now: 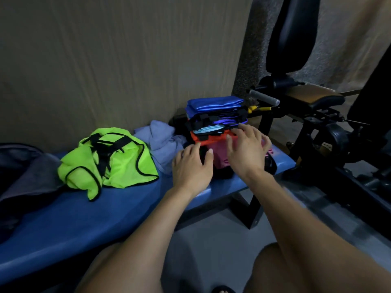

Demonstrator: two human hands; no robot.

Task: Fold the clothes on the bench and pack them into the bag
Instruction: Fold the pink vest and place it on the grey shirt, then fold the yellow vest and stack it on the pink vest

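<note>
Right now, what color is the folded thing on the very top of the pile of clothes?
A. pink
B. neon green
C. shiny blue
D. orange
C: the shiny blue folded cloth lies on top of the pile, above the dark, orange and pink layers.

The right hand (pixel 246 150) is smeared by motion, so whether its fingers touch the pink garment (pixel 218 154) cannot be told. The left hand (pixel 191 166) covers the near-left of the dark item (pixel 224 173) beneath the stack. A dark bag (pixel 19 172) at the desk's left end is cut off by the picture's edge. The desk (pixel 63 218) itself runs out of view at lower left.
</note>
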